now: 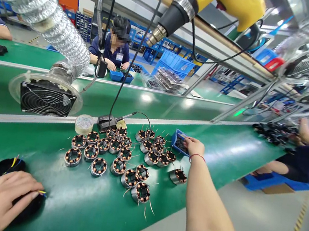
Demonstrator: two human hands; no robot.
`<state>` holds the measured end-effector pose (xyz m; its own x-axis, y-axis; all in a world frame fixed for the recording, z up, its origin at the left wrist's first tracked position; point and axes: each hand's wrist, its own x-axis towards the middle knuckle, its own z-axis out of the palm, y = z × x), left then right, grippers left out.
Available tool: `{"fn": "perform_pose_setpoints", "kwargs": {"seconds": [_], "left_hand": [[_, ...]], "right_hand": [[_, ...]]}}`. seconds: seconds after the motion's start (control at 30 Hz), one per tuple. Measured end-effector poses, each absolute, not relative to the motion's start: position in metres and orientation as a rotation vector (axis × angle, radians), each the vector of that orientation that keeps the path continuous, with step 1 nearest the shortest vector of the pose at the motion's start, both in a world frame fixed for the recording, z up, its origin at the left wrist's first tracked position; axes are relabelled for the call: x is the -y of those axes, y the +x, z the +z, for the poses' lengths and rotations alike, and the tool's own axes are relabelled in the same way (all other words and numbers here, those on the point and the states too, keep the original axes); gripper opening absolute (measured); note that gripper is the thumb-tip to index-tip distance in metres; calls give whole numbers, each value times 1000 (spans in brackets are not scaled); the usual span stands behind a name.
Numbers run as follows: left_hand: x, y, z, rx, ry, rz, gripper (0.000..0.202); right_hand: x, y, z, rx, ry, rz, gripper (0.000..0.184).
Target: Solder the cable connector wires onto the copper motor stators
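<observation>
Where the green bench (80,214) runs, left fingers (24,193) hold a black part (2,171) — right fingers (189,141) unclear.

Right hand (193,146) outstretched, left hand (7,196) palm-down.

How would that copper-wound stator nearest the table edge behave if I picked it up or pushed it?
The stator looks like metal and copper, so it is probably heavy for its size and rigid. It sits flat on the green mat, so it would likely slide, not roll. Its thin wire leads probably bend easily.
</observation>
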<state>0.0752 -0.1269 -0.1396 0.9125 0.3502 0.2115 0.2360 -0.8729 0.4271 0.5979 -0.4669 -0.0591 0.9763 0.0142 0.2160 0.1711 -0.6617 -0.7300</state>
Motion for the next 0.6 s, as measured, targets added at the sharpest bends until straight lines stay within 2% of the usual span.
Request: {"fn": "perform_pose_setpoints", "kwargs": {"seconds": [0.17,0.33,0.43,0.6], "left_hand": [[127,87,-117,-481,2569,299,30],[123,94,-96,-511,2511,235,27],[119,94,-91,-556,2418,287,25],[110,87,-92,-652,2206,446,21]], "right_hand": [[417,536,-26,262,-2036,-61,27],[348,389,-15,649,-1815,243,29],[309,303,-21,1089,-1768,289,12],[247,232,-58,1381,-1629,243,17]]}}
